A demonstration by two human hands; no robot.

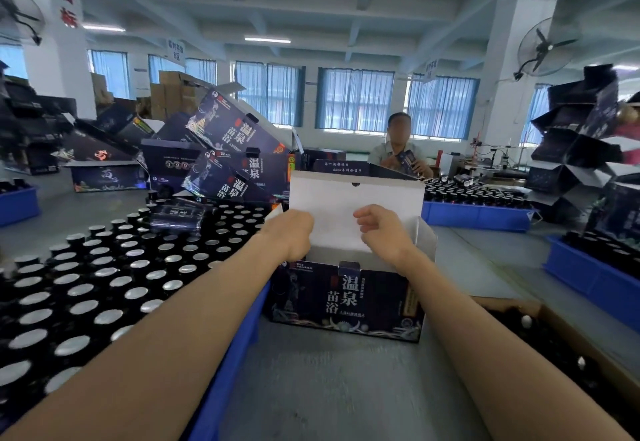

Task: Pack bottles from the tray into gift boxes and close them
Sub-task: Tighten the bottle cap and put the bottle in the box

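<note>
A dark printed gift box (pixel 346 302) stands on the grey table in front of me, its white lid flap (pixel 356 198) raised upright. My left hand (pixel 291 232) grips the flap's lower left part with curled fingers. My right hand (pixel 382 229) is curled at the flap's lower right part, at the box opening. The box's inside is hidden from view. To the left, a blue tray (pixel 228 371) holds several dark bottles with silver caps (pixel 104 284).
Piled gift boxes (pixel 225 156) lie behind the tray. A person (pixel 400 149) sits across the table behind another blue tray (pixel 474 215) of bottles. A third blue tray (pixel 595 278) and a brown carton (pixel 554 336) are at right. Stacked boxes (pixel 581 135) tower at far right.
</note>
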